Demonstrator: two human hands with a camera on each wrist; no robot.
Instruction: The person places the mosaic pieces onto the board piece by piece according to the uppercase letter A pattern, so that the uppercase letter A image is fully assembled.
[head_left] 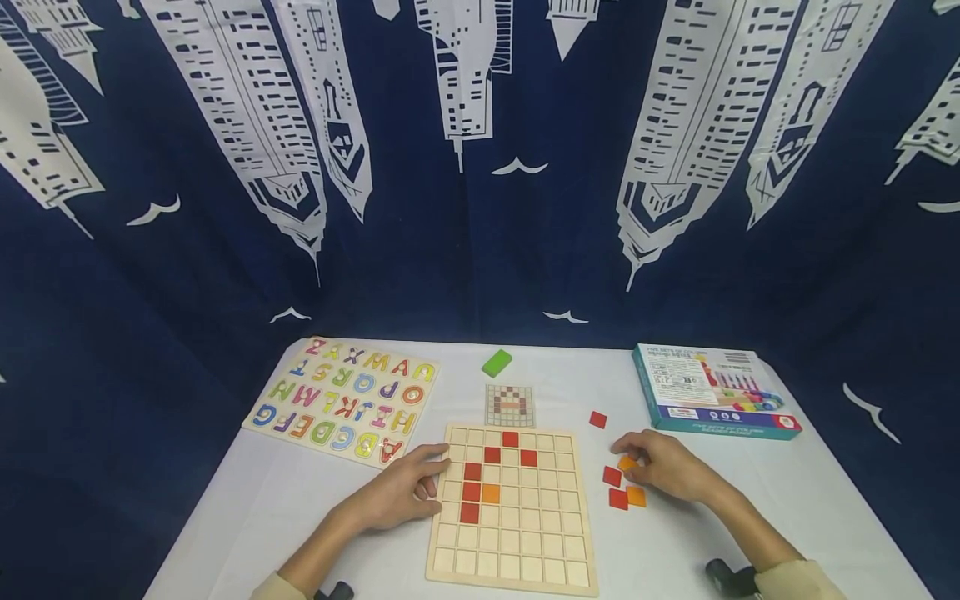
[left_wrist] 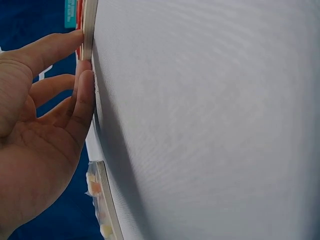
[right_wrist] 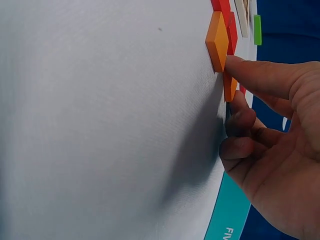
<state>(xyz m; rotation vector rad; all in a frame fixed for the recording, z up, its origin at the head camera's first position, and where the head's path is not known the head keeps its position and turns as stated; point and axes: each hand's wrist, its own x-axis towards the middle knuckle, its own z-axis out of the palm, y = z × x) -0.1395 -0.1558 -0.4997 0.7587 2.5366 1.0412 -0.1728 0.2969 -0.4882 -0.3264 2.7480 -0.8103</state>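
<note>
The left hand (head_left: pixel 397 493), thumb and fingers spread, touches the left edge of the grid board (head_left: pixel 549 499); red tiles (head_left: pixel 471 492) occupy cells in its far half; rightward, the right hand (head_left: pixel 663 468) seemingly pinches the farther loose orange tile (head_left: pixel 627 463); picking up appears in hand; next calls for a clean lift.

Curtained tabletop play space, room type unclear: navy skyscraper-print curtain (head_left: pixel 420 275) behind a white table (head_left: pixel 660 550) holding an alphabet puzzle (head_left: pixel 341 402).
</note>
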